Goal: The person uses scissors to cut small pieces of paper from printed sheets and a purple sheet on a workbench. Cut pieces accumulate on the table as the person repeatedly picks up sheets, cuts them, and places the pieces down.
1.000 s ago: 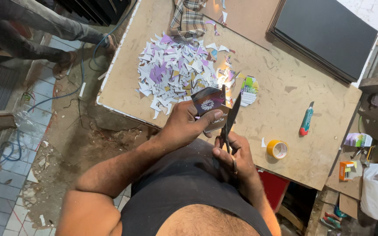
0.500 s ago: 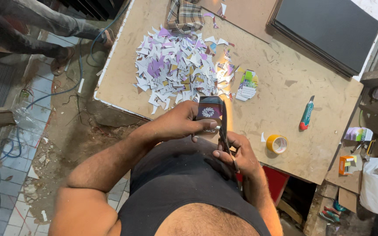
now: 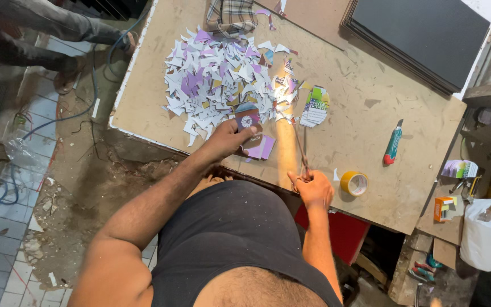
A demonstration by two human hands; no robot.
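My left hand (image 3: 231, 138) pinches a small printed card (image 3: 248, 121) with a round mark, held over the near edge of a brown worktable (image 3: 365, 125). A purple card (image 3: 261, 149) lies just under it. My right hand (image 3: 313, 187) grips the handles of long scissors (image 3: 300, 149), whose blades point away from me toward a big heap of white and purple paper offcuts (image 3: 217, 85). A small stack of colourful printed cards (image 3: 315, 106) lies right of the heap.
A roll of yellow tape (image 3: 354, 183) and a green-and-red utility knife (image 3: 392, 143) lie on the table's right side. Dark boards (image 3: 421, 34) are stacked at the far right. Folded checked cloth (image 3: 232, 14) lies beyond the heap. Cables trail on the dirty floor (image 3: 58, 170) at left.
Both hands have moved apart: the left carried the card forward onto the table edge, and the right with the scissors dropped to the right, blades now away from the card.
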